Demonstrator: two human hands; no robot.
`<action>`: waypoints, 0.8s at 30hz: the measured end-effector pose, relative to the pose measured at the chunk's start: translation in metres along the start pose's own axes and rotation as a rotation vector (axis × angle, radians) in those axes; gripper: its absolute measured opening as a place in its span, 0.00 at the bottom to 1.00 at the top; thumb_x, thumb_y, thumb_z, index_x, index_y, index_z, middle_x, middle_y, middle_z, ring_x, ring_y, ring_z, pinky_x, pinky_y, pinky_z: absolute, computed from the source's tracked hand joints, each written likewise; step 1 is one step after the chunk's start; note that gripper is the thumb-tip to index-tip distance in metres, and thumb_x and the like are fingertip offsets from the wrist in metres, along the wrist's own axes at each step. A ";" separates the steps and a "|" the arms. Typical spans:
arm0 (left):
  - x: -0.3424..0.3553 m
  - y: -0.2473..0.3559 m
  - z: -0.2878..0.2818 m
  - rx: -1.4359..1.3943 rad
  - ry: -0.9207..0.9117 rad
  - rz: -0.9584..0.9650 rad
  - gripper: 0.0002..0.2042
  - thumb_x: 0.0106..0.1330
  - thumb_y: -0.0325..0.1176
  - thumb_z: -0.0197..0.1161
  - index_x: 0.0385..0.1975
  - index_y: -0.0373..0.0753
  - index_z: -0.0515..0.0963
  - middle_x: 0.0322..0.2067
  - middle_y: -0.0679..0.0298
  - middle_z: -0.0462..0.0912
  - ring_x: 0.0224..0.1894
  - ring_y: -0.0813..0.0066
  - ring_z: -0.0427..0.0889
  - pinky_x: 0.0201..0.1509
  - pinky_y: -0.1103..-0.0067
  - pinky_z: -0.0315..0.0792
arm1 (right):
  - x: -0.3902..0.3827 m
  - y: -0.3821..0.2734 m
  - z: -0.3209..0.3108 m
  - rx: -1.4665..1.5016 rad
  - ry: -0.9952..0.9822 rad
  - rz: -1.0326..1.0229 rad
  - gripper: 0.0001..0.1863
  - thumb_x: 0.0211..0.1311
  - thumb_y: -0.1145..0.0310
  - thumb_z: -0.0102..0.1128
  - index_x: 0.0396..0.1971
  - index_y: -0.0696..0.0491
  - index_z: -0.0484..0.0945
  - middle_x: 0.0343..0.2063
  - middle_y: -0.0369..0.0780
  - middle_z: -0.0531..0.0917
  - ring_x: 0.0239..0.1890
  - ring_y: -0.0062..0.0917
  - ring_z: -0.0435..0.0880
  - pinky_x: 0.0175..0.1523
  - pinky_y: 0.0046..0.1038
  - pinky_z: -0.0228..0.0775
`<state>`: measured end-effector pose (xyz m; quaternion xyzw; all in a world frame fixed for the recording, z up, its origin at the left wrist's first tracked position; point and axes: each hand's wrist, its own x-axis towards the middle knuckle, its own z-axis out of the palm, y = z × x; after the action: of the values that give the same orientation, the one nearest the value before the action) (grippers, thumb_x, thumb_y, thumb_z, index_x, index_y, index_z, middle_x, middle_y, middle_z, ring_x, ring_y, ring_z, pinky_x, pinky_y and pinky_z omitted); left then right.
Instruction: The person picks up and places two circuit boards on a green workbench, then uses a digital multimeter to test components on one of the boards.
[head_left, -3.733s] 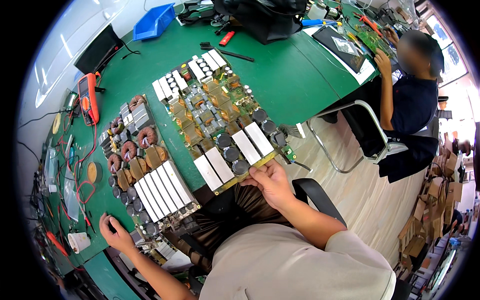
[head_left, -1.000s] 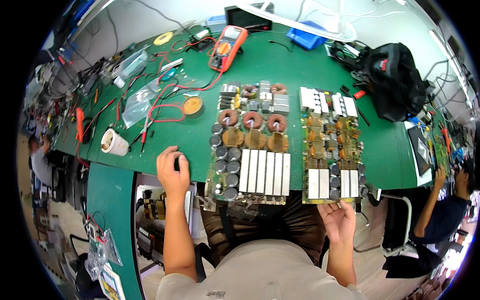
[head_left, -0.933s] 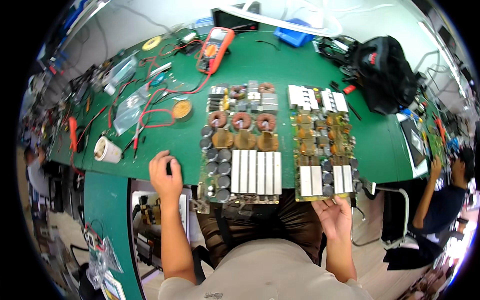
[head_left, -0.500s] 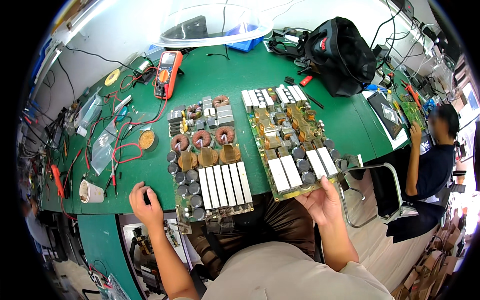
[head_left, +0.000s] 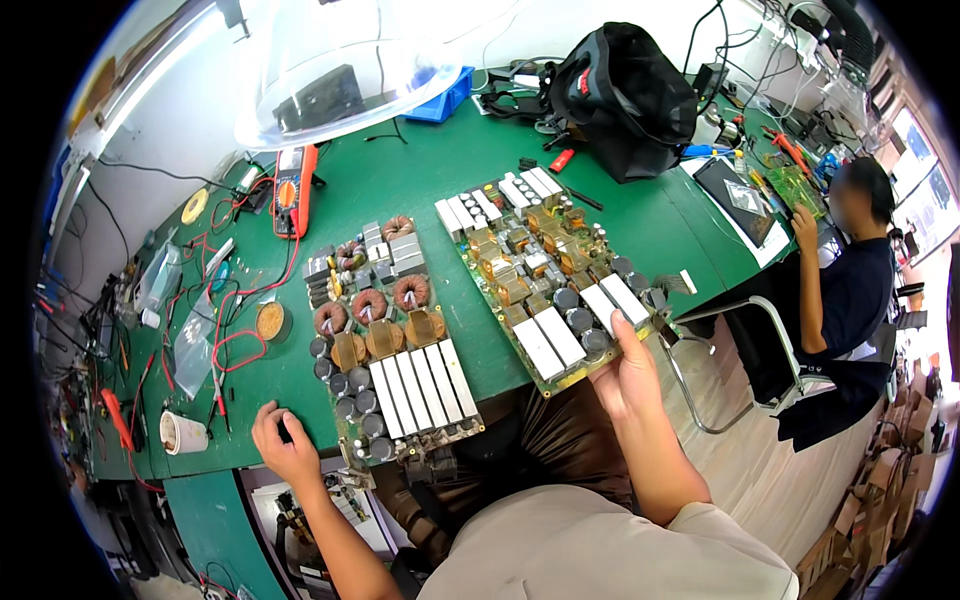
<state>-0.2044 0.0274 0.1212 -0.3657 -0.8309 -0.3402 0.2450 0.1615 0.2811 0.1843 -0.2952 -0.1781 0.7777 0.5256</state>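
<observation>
My left hand point(head_left: 284, 440) lies at the bench's front edge, fingers curled together around a dark spot I cannot make out. Right of it is a circuit board with brown coils and long white heatsinks point(head_left: 420, 390), overhanging the edge. My right hand point(head_left: 625, 370) grips the front of a second circuit board point(head_left: 540, 260), which sits slightly askew: thumb over the front corner area, fingers hidden underneath. That board carries white heatsinks, dark capacitors and amber-wrapped components, with a short cable at its right.
On the green bench point(head_left: 480, 370) are an orange multimeter point(head_left: 292, 195), wires, a cup point(head_left: 183, 432), a round tin point(head_left: 272, 322), a black bag point(head_left: 620, 100) and blue bin point(head_left: 440, 100). A co-worker point(head_left: 840, 290) sits at right beside a metal-framed chair point(head_left: 745, 380).
The view has swung rightward since a second ago. My right thumb has come over the front of the right board, which is now angled. My left hand stays at the edge.
</observation>
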 end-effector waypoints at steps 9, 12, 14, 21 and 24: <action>0.000 0.000 -0.001 0.006 -0.014 0.004 0.05 0.65 0.29 0.58 0.34 0.34 0.77 0.45 0.53 0.81 0.49 0.53 0.76 0.54 0.64 0.69 | 0.023 -0.005 -0.004 0.005 0.038 -0.068 0.23 0.58 0.75 0.65 0.54 0.59 0.72 0.48 0.43 0.82 0.50 0.35 0.82 0.60 0.42 0.74; 0.002 0.006 0.000 -0.006 -0.011 -0.001 0.05 0.65 0.29 0.58 0.34 0.34 0.78 0.45 0.53 0.81 0.49 0.53 0.76 0.54 0.64 0.69 | 0.028 -0.014 -0.010 0.039 0.022 -0.089 0.22 0.56 0.76 0.65 0.52 0.59 0.73 0.46 0.44 0.82 0.49 0.36 0.82 0.59 0.40 0.74; 0.003 0.005 0.000 -0.006 0.000 -0.004 0.06 0.65 0.30 0.58 0.34 0.34 0.78 0.45 0.53 0.81 0.49 0.53 0.76 0.54 0.64 0.69 | 0.022 -0.026 -0.015 0.022 -0.013 -0.102 0.22 0.56 0.75 0.64 0.52 0.59 0.74 0.46 0.44 0.83 0.48 0.36 0.83 0.59 0.39 0.75; -0.001 -0.008 0.000 0.028 -0.014 0.002 0.07 0.66 0.31 0.58 0.34 0.33 0.78 0.47 0.53 0.81 0.50 0.54 0.77 0.53 0.64 0.69 | -0.051 -0.073 -0.054 0.081 -0.015 -0.138 0.27 0.55 0.74 0.60 0.58 0.58 0.71 0.52 0.45 0.81 0.54 0.38 0.81 0.62 0.44 0.72; -0.001 -0.006 0.002 0.018 -0.031 -0.015 0.08 0.66 0.32 0.58 0.35 0.33 0.78 0.47 0.53 0.81 0.50 0.54 0.77 0.54 0.64 0.69 | -0.076 -0.100 -0.075 0.121 -0.005 -0.203 0.26 0.56 0.73 0.59 0.57 0.58 0.73 0.52 0.46 0.82 0.53 0.40 0.82 0.61 0.46 0.73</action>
<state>-0.2088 0.0255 0.1172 -0.3626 -0.8403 -0.3290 0.2329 0.3017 0.2471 0.2060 -0.2412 -0.1610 0.7307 0.6180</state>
